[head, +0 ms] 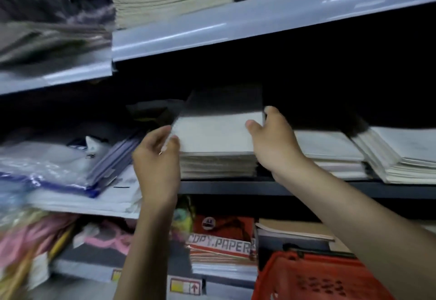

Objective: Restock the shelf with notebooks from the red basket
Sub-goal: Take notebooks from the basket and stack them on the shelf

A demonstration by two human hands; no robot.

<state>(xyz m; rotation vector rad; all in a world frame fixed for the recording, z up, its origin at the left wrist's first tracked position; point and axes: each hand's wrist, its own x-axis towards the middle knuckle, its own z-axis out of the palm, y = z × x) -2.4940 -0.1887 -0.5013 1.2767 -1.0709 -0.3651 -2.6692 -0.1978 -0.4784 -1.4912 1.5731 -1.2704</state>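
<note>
Neatly stacked, pale notebooks [217, 134] sit gripped by both hands [157, 155] [271, 141].

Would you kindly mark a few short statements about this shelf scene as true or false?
1. The left hand and right hand both hold the notebook stack. True.
2. The red basket sits on the top shelf. False: it is low at the right, below the arms.
3. A pack lettered COPY PAPER lies below the stack. True.
4. Nothing lies right of the held stack. False: more pale stacks lie there.
</note>
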